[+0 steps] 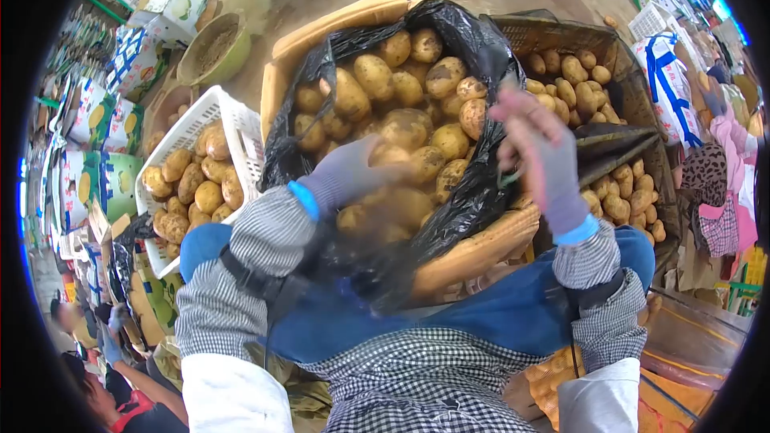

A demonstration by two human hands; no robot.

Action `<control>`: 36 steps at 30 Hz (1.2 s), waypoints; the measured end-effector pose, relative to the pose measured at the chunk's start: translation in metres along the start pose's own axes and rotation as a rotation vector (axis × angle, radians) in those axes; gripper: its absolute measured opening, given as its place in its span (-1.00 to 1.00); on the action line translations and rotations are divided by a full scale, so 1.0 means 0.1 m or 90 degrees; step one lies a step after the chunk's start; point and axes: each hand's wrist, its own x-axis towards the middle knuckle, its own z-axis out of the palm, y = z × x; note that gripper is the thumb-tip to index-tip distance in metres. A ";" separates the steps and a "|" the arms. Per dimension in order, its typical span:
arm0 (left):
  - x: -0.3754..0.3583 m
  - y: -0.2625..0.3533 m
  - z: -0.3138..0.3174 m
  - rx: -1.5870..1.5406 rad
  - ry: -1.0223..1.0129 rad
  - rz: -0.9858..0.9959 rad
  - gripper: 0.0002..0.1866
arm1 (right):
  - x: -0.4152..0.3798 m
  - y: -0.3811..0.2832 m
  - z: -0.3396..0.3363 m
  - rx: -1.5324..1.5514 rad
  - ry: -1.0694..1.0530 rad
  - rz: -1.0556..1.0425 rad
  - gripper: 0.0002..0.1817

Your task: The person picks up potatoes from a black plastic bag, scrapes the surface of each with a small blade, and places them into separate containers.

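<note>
Potatoes [405,128] fill a box lined with a black plastic bag [473,44], its cardboard rim [473,248] showing around the bag. Over the near left part of the potatoes is my left hand [353,168], in a grey glove; its fingers are smeared by motion. My right hand [537,144], gloved in grey with bare fingertips, is raised over the right edge of the bag, its fingers apart and somewhat blurred. Nothing shows in it. The front part of the bag is blurred near my lap.
At left stands a white crate [247,144] of potatoes, with a green basin [215,52] behind it. A dark-lined container [622,44] on the right holds more potatoes. A person [132,397] is at lower left, another [734,144] at far right.
</note>
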 end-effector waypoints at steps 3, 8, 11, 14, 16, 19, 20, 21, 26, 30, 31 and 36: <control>0.00 -0.09 0.18 -0.173 0.056 0.216 -0.48 | -0.21 0.21 0.24 -0.139 -0.212 -0.106 -0.38; 0.11 -0.35 0.50 -0.083 0.139 0.340 -0.47 | -0.28 0.29 0.50 -0.083 -0.270 -0.053 -0.26; -0.10 -0.01 0.29 -0.051 0.153 0.285 -0.53 | -0.23 0.27 0.54 0.093 -0.266 0.080 -0.28; -0.12 0.00 0.28 -0.186 0.155 0.351 -0.46 | -0.19 0.17 0.55 0.094 -0.195 0.173 -0.41; -0.13 -0.01 0.28 -0.645 -0.047 0.232 -0.51 | -0.16 0.24 0.54 0.076 -0.167 0.130 -0.45; -0.12 0.00 0.26 -0.725 -0.110 0.213 -0.41 | -0.14 0.29 0.51 -0.105 -0.159 -0.046 -0.48; -0.13 0.01 0.26 -0.781 -0.131 0.203 -0.41 | -0.14 0.27 0.52 -0.144 -0.146 -0.099 -0.47; -0.15 0.02 0.25 -0.835 -0.153 0.192 -0.41 | -0.15 0.24 0.54 -0.184 -0.128 -0.151 -0.46; -0.14 -0.06 0.34 -0.806 -0.080 0.214 -0.47 | -0.18 0.16 0.58 -0.136 -0.124 -0.161 -0.42; -0.12 -0.15 0.43 -0.800 -0.059 0.188 -0.51 | -0.23 0.29 0.60 -0.177 -0.201 -0.129 -0.45; -0.11 -0.17 0.46 -0.808 -0.052 0.192 -0.52 | -0.24 0.34 0.57 -0.193 -0.202 -0.135 -0.46; -0.14 -0.16 0.45 -0.632 -0.050 0.201 -0.55 | -0.21 0.39 0.53 -0.234 -0.175 -0.198 -0.53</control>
